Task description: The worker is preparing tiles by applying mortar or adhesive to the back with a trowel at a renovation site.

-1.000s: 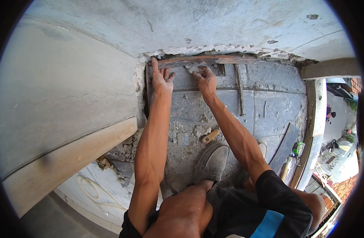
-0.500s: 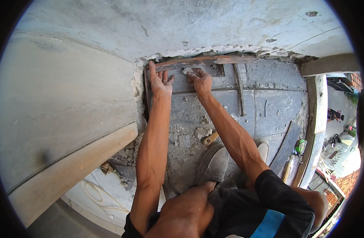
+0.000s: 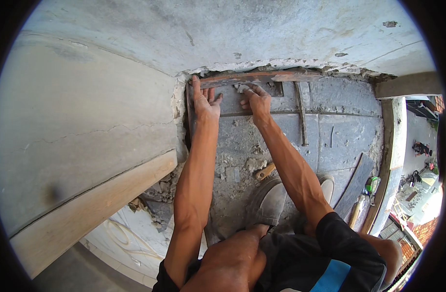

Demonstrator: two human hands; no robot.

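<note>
A long reddish-brown strip (image 3: 262, 77) lies along the foot of the far wall, at the broken plaster edge. My left hand (image 3: 207, 102) is at the corner on its left end, the index finger stretched up against the strip's end and the other fingers apart and slightly bent. It holds nothing. My right hand (image 3: 258, 101) pinches a small pale grey chip (image 3: 242, 88) between thumb and fingers, just on the near side of the strip. Right of that hand, a narrow metal bar (image 3: 302, 117) lies on the grey tiled floor (image 3: 347, 121), its far end near the strip.
Mortar rubble (image 3: 254, 163) and a wooden tool handle (image 3: 265, 172) lie before my shoe (image 3: 269, 204). At right are a dark plank (image 3: 355, 186), a green tape measure (image 3: 373, 184) and a ledge (image 3: 389, 146) with a drop beyond. A wooden beam (image 3: 101, 209) runs at left.
The whole view has shifted, so everything sits slightly farther right. My right hand still pinches the chip, which has turned a little. My left hand stays at the corner.
</note>
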